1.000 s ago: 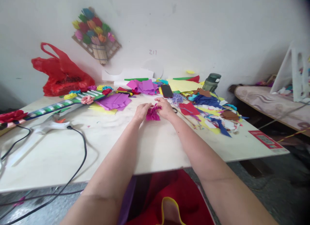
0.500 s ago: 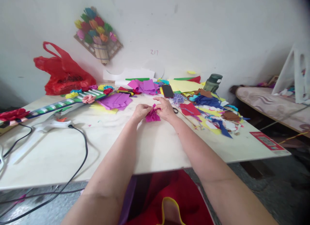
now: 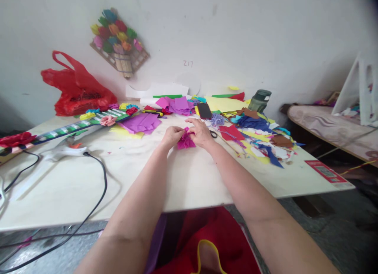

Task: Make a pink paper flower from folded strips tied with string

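A magenta crepe-paper flower (image 3: 186,142) with ruffled petals is held just above the table's middle, between both hands. My left hand (image 3: 172,137) pinches its edge from the left, thumb and forefinger pressed together. From the right, my right hand (image 3: 201,133) grips the top of it with thumb and forefinger, its other fingers curled loosely. The fingers cover part of the flower's upper side. Black scissor handles (image 3: 213,134) lie close to the right wrist.
Purple paper sheets (image 3: 141,123), a phone (image 3: 204,111), purple yarn (image 3: 217,120) and coloured scraps (image 3: 256,124) lie beyond the hands. A green bottle (image 3: 259,101) stands at the back right. At left are a glue gun (image 3: 60,151) with a black cord (image 3: 105,175) and a red bag (image 3: 79,89).
Hardly anything differs. My right hand has shifted very slightly at the flower, and both hands keep their grip on it.
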A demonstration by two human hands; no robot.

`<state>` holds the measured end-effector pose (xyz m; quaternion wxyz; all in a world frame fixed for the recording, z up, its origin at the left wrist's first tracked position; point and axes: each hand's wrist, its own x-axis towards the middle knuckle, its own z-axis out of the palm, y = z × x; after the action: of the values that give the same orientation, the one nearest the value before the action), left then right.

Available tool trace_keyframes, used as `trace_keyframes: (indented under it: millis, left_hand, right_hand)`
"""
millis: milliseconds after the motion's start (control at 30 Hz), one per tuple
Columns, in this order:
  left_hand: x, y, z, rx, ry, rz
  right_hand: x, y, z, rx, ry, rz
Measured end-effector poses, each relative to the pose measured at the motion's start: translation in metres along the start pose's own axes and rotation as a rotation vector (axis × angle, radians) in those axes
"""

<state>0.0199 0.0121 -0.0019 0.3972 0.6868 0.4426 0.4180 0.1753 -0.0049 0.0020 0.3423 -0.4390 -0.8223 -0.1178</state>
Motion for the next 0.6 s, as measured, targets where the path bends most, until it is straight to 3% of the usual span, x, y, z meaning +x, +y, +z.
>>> trace_keyframes:
  millis: [367, 600]
  left_hand:
    - [-0.0019, 0.0042, 0.0028, 0.090, 0.048, -0.017]
    - [-0.0016, 0.0021, 0.0010, -0.039, 0.029, -0.081]
  right_hand:
    - [0.0003, 0.0001, 0.0005, 0.002, -0.021, -0.037]
    - [0.0005, 0.0005, -0.0011, 0.017, 0.001, -0.069]
